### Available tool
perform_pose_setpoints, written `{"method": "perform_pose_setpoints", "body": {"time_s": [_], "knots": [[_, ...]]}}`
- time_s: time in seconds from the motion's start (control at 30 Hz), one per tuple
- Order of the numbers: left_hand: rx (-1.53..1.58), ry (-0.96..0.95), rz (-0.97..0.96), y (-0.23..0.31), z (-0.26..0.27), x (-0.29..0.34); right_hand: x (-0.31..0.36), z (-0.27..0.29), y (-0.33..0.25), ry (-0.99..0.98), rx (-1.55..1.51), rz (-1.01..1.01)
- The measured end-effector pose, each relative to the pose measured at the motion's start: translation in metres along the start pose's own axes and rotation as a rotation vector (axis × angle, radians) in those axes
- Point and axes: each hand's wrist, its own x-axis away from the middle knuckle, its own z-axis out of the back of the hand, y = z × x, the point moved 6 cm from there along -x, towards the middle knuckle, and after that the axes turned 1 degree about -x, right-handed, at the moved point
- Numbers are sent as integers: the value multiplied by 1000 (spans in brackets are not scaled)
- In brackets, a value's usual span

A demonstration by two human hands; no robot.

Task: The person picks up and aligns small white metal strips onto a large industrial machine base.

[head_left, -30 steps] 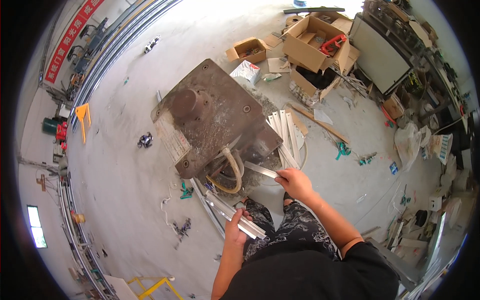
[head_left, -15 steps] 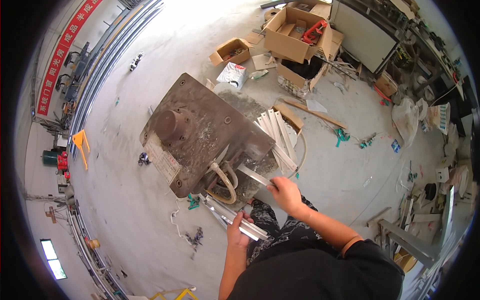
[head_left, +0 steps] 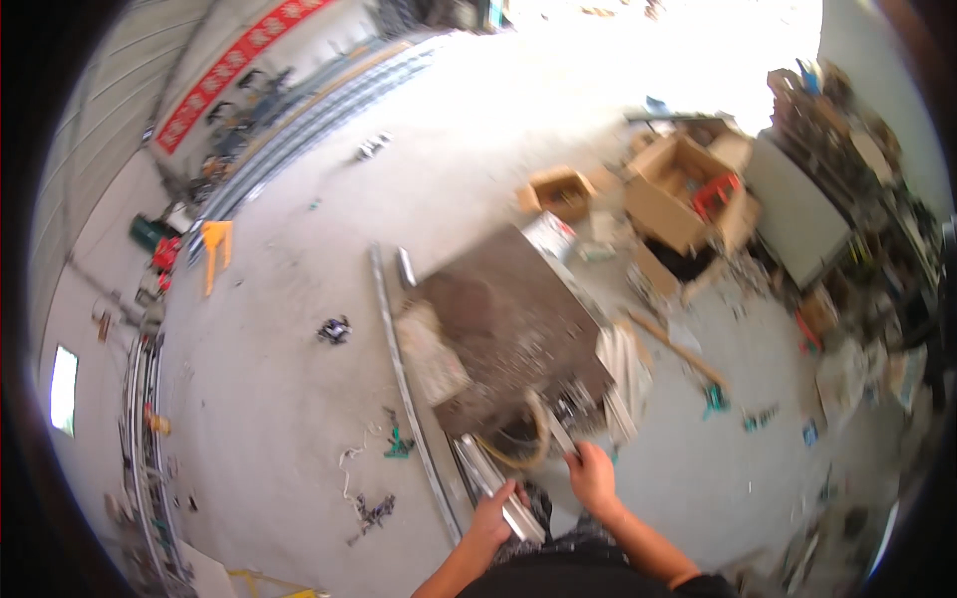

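My left hand [head_left: 495, 510] grips a bundle of short grey metal profile pieces [head_left: 490, 480] that slants up to the left. My right hand [head_left: 594, 472] is closed on one thin flat metal strip [head_left: 560, 437], held just in front of a low rusty brown work table [head_left: 508, 324]. A tan hose loop [head_left: 523, 445] hangs at the table's near edge between my hands. A stack of white strips [head_left: 626, 369] lies at the table's right end. The picture is blurred by motion.
A long metal rail [head_left: 404, 389] lies on the concrete floor left of the table. Open cardboard boxes [head_left: 678, 189] stand behind it. A wooden stick [head_left: 678, 349] and green tools [head_left: 714, 401] lie to the right. Long rails [head_left: 289, 130] run along the far wall.
The view has swung and tilted up, so the table and my hands sit lower in the picture. Both hands keep their hold on the metal pieces, now closer together.
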Motion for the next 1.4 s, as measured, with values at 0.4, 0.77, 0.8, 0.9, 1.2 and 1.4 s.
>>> {"method": "perform_pose_setpoints", "body": {"time_s": [0.4, 0.77, 0.8, 0.9, 1.2, 1.4], "knots": [[271, -70, -134, 69, 10, -14, 7, 15, -21, -108, 45, 4], [249, 13, -153, 65, 18, -41, -9, 8, -2, -43, 41, -5], [235, 10, -141, 57, 14, -36, -9, 5, 4, -72, -3, -22], [202, -7, -96, 19, 1, -25, -9, -6, 27, -211, -201, -224], [221, -27, 46, -75, -6, -20, -27, 15, 12, -292, 66, 90], [139, -39, -39, -67, -38, 15, -42, 24, -4, -280, 47, 144]]}}
